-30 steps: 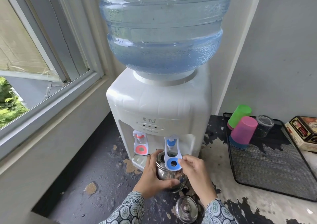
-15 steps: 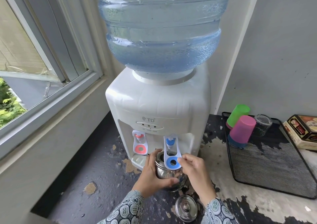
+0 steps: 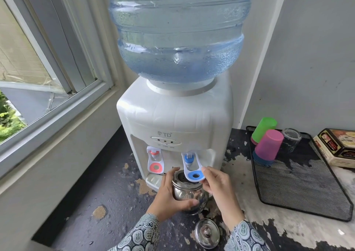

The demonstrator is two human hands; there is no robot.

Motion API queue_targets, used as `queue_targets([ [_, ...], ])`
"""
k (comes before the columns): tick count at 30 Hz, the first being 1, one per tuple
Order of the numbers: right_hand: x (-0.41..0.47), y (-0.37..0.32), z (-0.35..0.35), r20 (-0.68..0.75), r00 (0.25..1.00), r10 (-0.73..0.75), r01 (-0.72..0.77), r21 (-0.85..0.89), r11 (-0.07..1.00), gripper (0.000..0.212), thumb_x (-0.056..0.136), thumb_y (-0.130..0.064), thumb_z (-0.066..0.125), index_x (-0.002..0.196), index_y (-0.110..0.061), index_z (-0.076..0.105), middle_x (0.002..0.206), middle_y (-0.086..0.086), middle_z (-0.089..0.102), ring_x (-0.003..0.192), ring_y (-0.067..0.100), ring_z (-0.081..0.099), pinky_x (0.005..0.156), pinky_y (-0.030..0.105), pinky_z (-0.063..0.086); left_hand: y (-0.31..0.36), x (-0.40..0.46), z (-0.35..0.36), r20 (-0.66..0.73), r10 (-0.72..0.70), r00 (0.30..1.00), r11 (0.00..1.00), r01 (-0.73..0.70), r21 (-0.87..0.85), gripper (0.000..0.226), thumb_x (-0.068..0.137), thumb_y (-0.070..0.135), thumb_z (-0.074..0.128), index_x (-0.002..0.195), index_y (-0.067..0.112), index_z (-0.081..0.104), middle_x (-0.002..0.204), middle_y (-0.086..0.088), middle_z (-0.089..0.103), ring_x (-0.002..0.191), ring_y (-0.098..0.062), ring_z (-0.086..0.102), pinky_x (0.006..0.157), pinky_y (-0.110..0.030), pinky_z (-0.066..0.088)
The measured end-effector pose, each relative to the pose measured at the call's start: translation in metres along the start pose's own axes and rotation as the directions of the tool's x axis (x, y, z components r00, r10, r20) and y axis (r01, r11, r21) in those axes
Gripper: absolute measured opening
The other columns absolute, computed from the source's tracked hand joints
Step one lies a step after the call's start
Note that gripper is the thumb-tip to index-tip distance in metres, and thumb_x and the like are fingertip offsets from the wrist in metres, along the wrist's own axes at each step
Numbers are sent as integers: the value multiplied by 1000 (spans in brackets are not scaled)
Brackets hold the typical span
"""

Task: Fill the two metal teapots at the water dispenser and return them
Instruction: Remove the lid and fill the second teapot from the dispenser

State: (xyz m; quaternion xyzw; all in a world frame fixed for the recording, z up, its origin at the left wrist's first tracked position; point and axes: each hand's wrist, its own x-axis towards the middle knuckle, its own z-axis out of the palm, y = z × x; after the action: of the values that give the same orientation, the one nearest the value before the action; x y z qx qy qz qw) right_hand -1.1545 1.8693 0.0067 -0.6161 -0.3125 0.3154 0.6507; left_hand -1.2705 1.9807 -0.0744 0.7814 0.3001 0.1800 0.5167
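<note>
no shift since earlier frame: left hand (image 3: 169, 198) still wraps teapot (image 3: 189, 192), right hand (image 3: 218, 187) still pinches blue tap lever (image 3: 194, 174). teapot upright, open mouth up under blue tap at water dispenser (image 3: 174, 116); spout direction hidden. lid (image 3: 207, 233) on counter nearby.

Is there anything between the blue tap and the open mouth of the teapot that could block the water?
Nothing visible does. The teapot sits with its open mouth right under the blue tap, held by the left hand. Its lid lies apart on the counter. The right hand touches only the tap's lever.
</note>
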Motion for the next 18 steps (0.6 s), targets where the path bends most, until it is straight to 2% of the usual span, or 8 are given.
queue_targets([
  [7, -3, -1, -1, 12, 1000, -6, 6, 10, 1000, 35, 92, -18, 48, 58, -11, 49, 40, -12, 40, 38, 1, 30, 41, 10, 27, -1, -1, 0, -5, -1, 1000, 1000, 1, -1, 93, 51, 45, 87, 120, 50, 25, 128, 12, 40, 112, 21, 39, 88, 5, 32],
  [14, -3, -2, 0, 18, 1000, -11, 11, 7, 1000, 38, 92, -23, 48, 55, -15, 46, 39, -13, 39, 39, 1, 31, 43, 10, 29, 0, -1, 0, 0, -8, 1000, 1000, 8, -9, 93, 49, 48, 86, 120, 49, 26, 128, 11, 41, 112, 19, 41, 88, 3, 34],
  [18, -4, -1, -1, 19, 1000, -11, 11, 16, 1000, 36, 91, -24, 49, 57, -11, 44, 39, -13, 37, 39, 0, 32, 44, 8, 30, 0, -1, 1, 0, -14, 1000, 1000, 14, -11, 93, 48, 50, 86, 119, 50, 26, 128, 12, 41, 114, 16, 42, 90, 1, 36],
])
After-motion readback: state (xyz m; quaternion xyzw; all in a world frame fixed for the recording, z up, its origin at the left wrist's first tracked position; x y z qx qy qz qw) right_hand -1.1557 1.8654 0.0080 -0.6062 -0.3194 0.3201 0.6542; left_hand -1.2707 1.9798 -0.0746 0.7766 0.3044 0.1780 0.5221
